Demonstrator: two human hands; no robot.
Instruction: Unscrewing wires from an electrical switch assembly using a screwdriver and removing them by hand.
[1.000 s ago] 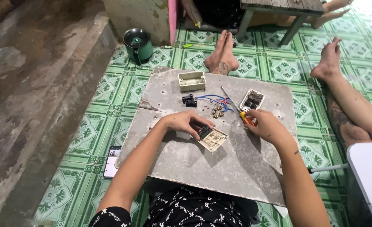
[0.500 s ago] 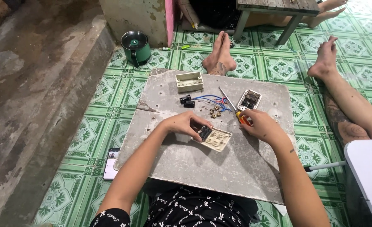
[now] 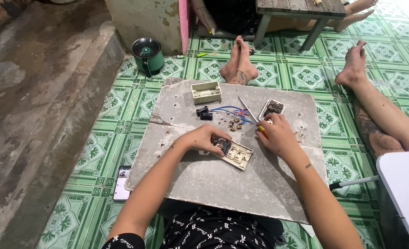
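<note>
Head view: the left hand (image 3: 203,138) rests palm-down near the middle of the grey slab (image 3: 223,184) that serves as the tabletop, its grip pressed onto the near-left end of a cream switch plate (image 3: 235,154), fingertips pinning the plate's dark insert. The plate lies flat, back side up, tilted toward the slab's right near corner. The right hand (image 3: 278,137) sits just beside the plate on its right, its grip curled around the yellow handle of a screwdriver (image 3: 253,117); the thin metal shaft sticks out beyond the knuckles toward the far edge.

Just past the right hand, near the far right part of the slab, lies a second switch plate (image 3: 272,109), white-rimmed with a dark centre. Between the two hands and the far edge are a tangle of blue and red wires (image 3: 231,111), a scatter of small brass parts (image 3: 235,123) and a small black part (image 3: 203,112). A cream wall box (image 3: 206,91), open side up, sits close to the far edge, left of centre.

The slab lies on a green patterned tile floor (image 3: 103,152). A phone (image 3: 121,183) lies on the floor off the slab's near-left corner. A green pot (image 3: 148,55) stands on the floor beyond the far-left corner. Another person's bare feet (image 3: 239,64) rest at the far edge, and a tattooed leg (image 3: 380,120) stretches along the right side. A white stool (image 3: 405,189) stands at the near right.
</note>
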